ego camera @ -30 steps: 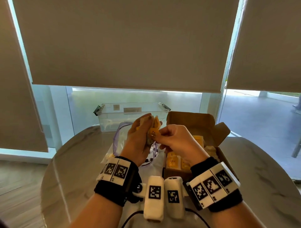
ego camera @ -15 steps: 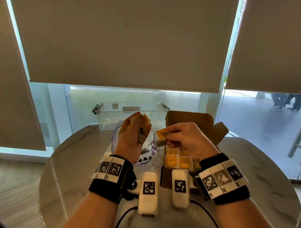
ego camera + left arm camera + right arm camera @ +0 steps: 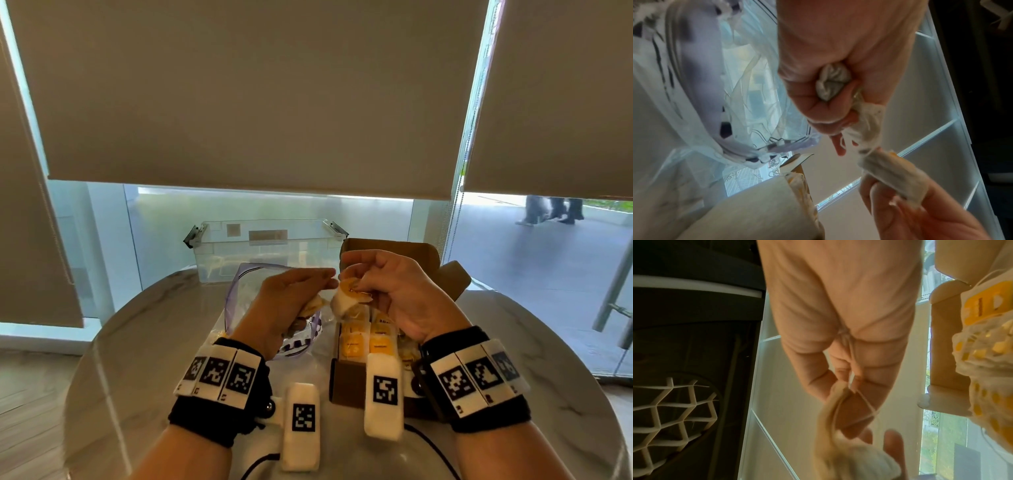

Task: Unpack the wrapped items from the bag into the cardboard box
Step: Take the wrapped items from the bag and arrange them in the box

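Two of my right fingers (image 3: 359, 283) and the thumb pinched a wrapped item (image 3: 349, 298) with a yellow label at centre frame. My left hand (image 3: 291, 301) was clenched on a wad of wrapped items (image 3: 833, 82). Both hands hovered raised, my right hand (image 3: 394, 294) above the cardboard box (image 3: 346, 380), the left over the bag (image 3: 239, 301).

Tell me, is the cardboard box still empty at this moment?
No, the head view shows several yellow wrapped items already lying in rows inside the cardboard box, below the right hand.
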A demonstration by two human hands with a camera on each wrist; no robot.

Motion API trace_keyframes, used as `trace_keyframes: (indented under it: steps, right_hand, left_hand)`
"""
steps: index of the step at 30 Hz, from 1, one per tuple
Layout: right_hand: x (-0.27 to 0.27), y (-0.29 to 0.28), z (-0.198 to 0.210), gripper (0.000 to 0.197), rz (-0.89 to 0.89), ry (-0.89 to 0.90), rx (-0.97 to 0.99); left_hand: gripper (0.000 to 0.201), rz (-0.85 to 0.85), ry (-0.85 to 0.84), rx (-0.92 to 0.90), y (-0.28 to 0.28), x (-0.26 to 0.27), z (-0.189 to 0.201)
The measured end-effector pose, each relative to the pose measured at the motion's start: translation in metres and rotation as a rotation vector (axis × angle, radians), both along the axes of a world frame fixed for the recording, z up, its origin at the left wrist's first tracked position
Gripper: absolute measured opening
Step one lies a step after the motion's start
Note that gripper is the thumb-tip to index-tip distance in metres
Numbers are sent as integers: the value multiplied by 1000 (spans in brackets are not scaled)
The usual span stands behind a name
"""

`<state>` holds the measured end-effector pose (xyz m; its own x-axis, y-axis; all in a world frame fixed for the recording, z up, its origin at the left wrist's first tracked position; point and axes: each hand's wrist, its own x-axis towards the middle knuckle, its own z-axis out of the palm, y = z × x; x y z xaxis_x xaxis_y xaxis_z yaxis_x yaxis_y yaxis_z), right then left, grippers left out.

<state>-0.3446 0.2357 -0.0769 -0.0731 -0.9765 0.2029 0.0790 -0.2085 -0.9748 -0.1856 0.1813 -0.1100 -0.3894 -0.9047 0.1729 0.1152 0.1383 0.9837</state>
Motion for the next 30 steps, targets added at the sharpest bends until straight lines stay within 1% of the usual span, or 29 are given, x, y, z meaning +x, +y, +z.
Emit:
trace_keyframes:
  steps: [1,6,8,10,12,15,16,20,22,24,26,28,30]
  right_hand:
    - [0,0,0,33,-3,40,-15]
    - [-4,3,1,43,-48,232,-98]
    - [-4,4,1,45,-72,270,-112]
    - [-3,3,1,39,-105,258,-113]
    - [-3,3,0,26,-121,250,-87]
    - [-4,5,-1,7,-114,394,16]
    - [-5,6,0,3,-117,412,47]
    - [-18,13,12,6,-232,288,62]
    - [-31,20,21,7,-304,276,68]
    - [-46,25,29,7,-366,381,108]
    - [-59,25,34,9,-408,540,169]
    - [-68,21,34,8,-418,706,243]
    - [-73,17,32,9,-386,816,328]
  left_hand:
    - [18,-7,-30,-9,1,-1,1]
    - [18,-56,-172,-84,12,-4,6]
    - [16,-42,-225,-123,14,-6,6]
    - [17,-28,-229,-128,15,-8,6]
    - [16,-15,-181,-111,15,-8,6]
    - [17,10,-181,-125,14,-7,5]
    - [17,10,-186,-124,13,-8,5]
    - [18,29,-251,-103,9,-8,1]
    - [16,59,-306,-93,4,-6,-2]
    - [12,64,-383,-110,1,-6,-4]
    - [9,50,-446,-132,2,-6,-6]
    - [11,36,-480,-137,2,-6,-8]
    - [18,28,-508,-136,2,-5,-10]
